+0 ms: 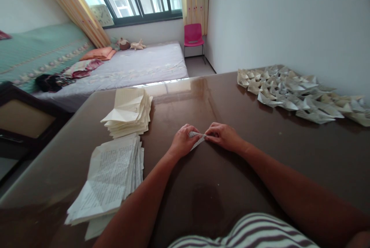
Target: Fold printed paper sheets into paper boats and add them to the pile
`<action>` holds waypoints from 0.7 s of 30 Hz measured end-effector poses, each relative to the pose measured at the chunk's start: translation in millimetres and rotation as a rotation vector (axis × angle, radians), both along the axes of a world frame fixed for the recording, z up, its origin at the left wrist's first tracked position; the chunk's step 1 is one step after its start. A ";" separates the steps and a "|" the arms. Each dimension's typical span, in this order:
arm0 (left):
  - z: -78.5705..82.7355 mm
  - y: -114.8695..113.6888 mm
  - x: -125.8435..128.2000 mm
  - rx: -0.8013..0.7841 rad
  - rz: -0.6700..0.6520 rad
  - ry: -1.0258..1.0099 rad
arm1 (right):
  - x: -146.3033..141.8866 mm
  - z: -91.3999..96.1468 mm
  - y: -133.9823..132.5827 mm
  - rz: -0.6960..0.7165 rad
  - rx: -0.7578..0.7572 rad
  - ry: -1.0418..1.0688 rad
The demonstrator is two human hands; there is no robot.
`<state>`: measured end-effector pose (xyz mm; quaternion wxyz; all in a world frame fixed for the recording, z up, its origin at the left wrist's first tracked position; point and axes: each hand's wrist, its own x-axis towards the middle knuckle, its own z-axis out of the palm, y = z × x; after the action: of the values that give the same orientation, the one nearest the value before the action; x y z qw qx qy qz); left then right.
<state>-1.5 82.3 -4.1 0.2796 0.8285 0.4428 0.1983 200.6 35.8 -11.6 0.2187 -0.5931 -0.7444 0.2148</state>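
Note:
A small folded piece of printed paper (197, 140) lies on the glossy brown table (208, 186) between my two hands. My left hand (182, 141) is curled over its left end, fingers pinched on it. My right hand (223, 136) grips its right end, fingertips pressed together on the fold. Most of the paper is hidden under my fingers. Both forearms rest across the table toward me.
Two stacks of printed pages lie left of my hands: a nearer stack (108, 178) and a farther stack of folded sheets (130, 112). Several finished folded paper boats (297, 93) cover the table's far right. Beyond the table are a bed (138, 64) and a pink chair (193, 37).

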 end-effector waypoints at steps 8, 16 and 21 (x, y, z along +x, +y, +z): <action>4.1 -6.0 0.2 0.240 -0.094 0.072 | -2.1 -0.6 0.9 0.073 0.042 -0.010; 12.3 -13.5 1.9 0.293 -0.136 0.219 | -1.3 2.7 2.6 0.084 0.045 0.058; 12.4 -15.0 1.6 0.272 -0.163 0.226 | 0.2 10.4 0.3 0.180 -0.024 0.014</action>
<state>0.1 67.3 8.3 0.1290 0.9087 0.3720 0.1389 200.7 36.1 -1.2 0.1967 -0.5251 -0.7905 0.2465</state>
